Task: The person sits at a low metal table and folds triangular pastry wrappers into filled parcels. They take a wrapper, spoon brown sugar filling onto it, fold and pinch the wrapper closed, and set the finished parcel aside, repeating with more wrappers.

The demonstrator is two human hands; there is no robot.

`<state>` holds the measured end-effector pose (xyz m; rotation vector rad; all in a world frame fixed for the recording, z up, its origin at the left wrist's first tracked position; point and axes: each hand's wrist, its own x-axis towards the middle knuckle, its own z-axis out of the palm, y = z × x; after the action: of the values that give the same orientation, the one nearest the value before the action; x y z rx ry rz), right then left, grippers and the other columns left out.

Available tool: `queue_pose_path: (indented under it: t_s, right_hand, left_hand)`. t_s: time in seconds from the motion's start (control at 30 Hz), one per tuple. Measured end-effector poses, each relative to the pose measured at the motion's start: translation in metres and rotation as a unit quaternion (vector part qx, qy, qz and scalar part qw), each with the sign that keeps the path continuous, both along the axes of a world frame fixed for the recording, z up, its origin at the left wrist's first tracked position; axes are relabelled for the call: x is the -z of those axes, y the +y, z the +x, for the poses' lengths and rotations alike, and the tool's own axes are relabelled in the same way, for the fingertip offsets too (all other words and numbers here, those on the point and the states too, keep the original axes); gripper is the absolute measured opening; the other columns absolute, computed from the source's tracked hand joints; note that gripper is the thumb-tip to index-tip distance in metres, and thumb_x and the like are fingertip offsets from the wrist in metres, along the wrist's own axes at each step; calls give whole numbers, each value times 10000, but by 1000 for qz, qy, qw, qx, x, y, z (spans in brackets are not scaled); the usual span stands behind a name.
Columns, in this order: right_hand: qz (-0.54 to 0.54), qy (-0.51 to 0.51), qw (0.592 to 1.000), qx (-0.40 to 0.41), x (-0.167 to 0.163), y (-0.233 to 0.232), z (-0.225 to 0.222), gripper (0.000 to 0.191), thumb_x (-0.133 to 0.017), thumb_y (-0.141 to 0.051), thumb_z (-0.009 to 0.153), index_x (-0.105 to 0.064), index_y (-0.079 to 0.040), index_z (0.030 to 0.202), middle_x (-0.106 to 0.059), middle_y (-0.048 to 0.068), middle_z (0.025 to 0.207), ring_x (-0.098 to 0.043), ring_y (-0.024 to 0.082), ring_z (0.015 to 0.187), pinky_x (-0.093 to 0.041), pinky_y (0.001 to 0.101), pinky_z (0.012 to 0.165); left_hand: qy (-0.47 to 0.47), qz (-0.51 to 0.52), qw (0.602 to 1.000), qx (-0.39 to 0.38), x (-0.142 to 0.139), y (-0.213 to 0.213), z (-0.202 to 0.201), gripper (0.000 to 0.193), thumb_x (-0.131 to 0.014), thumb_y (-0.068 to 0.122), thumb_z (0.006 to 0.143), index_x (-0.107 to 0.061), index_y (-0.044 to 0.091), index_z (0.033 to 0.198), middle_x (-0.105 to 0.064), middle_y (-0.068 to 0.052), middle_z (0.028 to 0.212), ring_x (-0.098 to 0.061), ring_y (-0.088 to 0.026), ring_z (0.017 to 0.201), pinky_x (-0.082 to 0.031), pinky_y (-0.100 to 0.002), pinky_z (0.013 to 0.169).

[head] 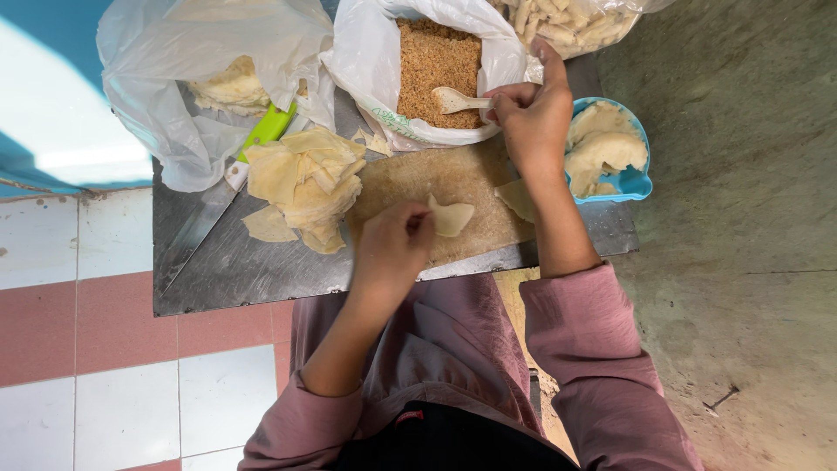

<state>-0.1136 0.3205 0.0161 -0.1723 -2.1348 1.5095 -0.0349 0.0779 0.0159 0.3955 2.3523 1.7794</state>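
Pale dough is what we see under both hands. Our left hand (394, 237) is curled, its fingertips pinched shut on the edge of a thin round wrapper (452, 216) that lies on the wooden board (410, 179). The grip is narrow, thumb and fingers meeting on the wrapper's near edge, while the rest of the sheet rests flat on the board.

Our right hand (534, 118) is closed around the handle of a small pale spoon (457, 100), with the forefinger stretched up and away from the handle. The spoon's bowl sits over the brown crumbly filling (438, 61) inside a white plastic bag (366, 61), at the far edge of the board.

Just beside the right hand stands a blue bowl (635, 181) with lumps of dough in it. A stack of wrappers (305, 179) lies left of the board on the metal table (244, 270), and a knife (240, 166) with a green handle lies partly under that stack. Another plastic bag (166, 78) with pale dough sits at the far left, and a bag of pale rolled pieces (575, 22) sits at the far right.
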Motion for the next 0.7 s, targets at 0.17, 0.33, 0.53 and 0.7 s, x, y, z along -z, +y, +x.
queue_pose_path:
  t_s: [0.17, 0.33, 0.53, 0.7]
  right_hand:
    - [-111, 17, 994, -13, -9, 11, 8, 703, -626, 160, 894, -304, 80, 1515, -783, 181, 917, -750, 188, 707, -610, 289, 632]
    - [-205, -9, 977, -47, -23, 16, 44, 651, -643, 147, 932, -325, 113, 1499, -776, 239, 959, -750, 215, 737, -601, 305, 653]
    - [-186, -74, 977, -79, -24, -15, 109, 696, -627, 159, 917, -315, 108, 1537, -759, 235, 966, -742, 208, 779, -611, 300, 730]
    - [-82, -72, 991, -74, -20, -40, 154, 730, -639, 137, 953, -275, 88, 1583, -742, 225, 1064, -743, 218, 928, -615, 310, 846]
  left_hand:
    - [-34, 98, 995, 1, -12, 13, 4, 185, -647, 147, 961, -705, -21, 1013, -764, -95, 785, -749, -132, 664, -584, -264, 605]
    - [-56, 18, 998, -26, -4, -17, 4, 197, -658, 156, 955, -720, -22, 1013, -759, -96, 740, -752, -132, 644, -575, -259, 610]
    - [-28, -13, 999, -24, 9, -38, 12, 191, -682, 149, 933, -729, -27, 990, -764, -121, 783, -765, -156, 674, -585, -293, 634]
    - [40, -35, 998, -37, 10, -41, 16, 204, -712, 146, 915, -738, -28, 1020, -755, -158, 856, -765, -212, 728, -590, -314, 665]
